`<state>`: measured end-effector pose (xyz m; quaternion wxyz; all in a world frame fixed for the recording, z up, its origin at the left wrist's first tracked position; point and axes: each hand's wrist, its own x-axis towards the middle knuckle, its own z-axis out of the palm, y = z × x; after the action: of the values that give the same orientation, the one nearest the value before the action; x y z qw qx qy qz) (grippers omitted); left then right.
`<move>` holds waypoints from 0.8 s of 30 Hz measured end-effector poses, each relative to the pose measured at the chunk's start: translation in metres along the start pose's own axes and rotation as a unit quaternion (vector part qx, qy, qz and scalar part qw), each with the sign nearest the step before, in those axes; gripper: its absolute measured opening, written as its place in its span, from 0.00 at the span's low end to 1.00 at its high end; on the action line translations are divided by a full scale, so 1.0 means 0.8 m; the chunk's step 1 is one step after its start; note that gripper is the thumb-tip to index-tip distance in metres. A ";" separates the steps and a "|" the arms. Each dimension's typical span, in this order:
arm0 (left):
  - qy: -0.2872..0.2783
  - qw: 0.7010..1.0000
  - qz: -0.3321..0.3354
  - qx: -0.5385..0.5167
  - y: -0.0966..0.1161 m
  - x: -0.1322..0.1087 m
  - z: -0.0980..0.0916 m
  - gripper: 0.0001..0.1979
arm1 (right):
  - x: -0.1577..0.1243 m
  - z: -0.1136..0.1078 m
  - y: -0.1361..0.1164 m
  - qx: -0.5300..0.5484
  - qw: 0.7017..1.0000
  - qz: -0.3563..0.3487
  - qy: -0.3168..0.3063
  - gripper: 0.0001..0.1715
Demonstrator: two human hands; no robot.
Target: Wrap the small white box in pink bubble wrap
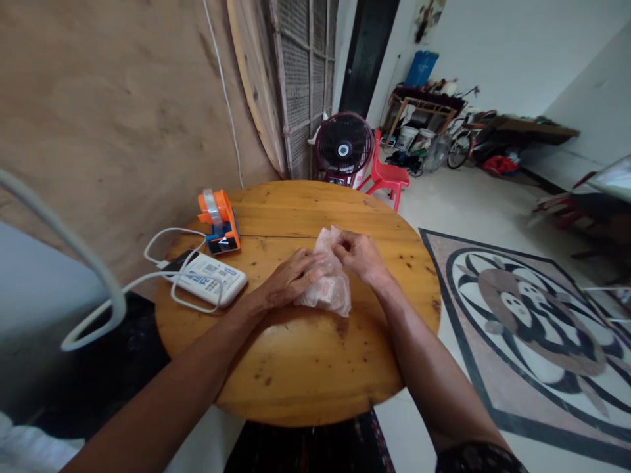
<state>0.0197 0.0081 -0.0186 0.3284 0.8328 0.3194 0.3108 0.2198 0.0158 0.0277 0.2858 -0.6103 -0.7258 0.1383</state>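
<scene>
Round wooden counter [315, 381]. On it, translucent plastic bag [329, 294], lying between two hands: left hand [293, 277] laid over its left side, fingers extended; right hand [362, 255] curled at its far right edge, cannot tell whether pinching. Leftward, white device [211, 279]; just beyond, tape dispenser [219, 223]. Past counter: fan [344, 148], red chair [389, 174].
</scene>
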 end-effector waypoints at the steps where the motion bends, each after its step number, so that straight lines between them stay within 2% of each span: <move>1: 0.011 1.000 0.004 -0.013 -0.001 0.001 0.000 0.24 | 0.000 0.002 0.002 0.040 0.999 -0.012 -0.007 0.08; 4: 0.049 0.997 0.010 -0.067 -0.003 0.005 -0.002 0.23 | 0.001 0.010 0.007 0.143 0.988 -0.044 -0.025 0.09; 8: 0.086 0.987 -0.030 -0.130 0.001 0.005 -0.006 0.23 | 0.003 0.016 0.012 0.224 0.973 -0.050 -0.025 0.11; 15: 0.122 0.960 -0.104 -0.229 -0.001 0.006 -0.009 0.26 | 0.008 0.004 0.014 0.314 0.948 0.046 -0.028 0.16; 24: 0.156 0.946 -0.125 -0.253 -0.007 0.008 -0.007 0.23 | 0.015 -0.008 0.029 0.327 0.937 0.118 -0.026 0.11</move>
<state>0.0175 0.0180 -0.0175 0.5107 0.6165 0.3791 0.4640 0.2413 0.0312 0.0230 0.4323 -0.5606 -0.5705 0.4165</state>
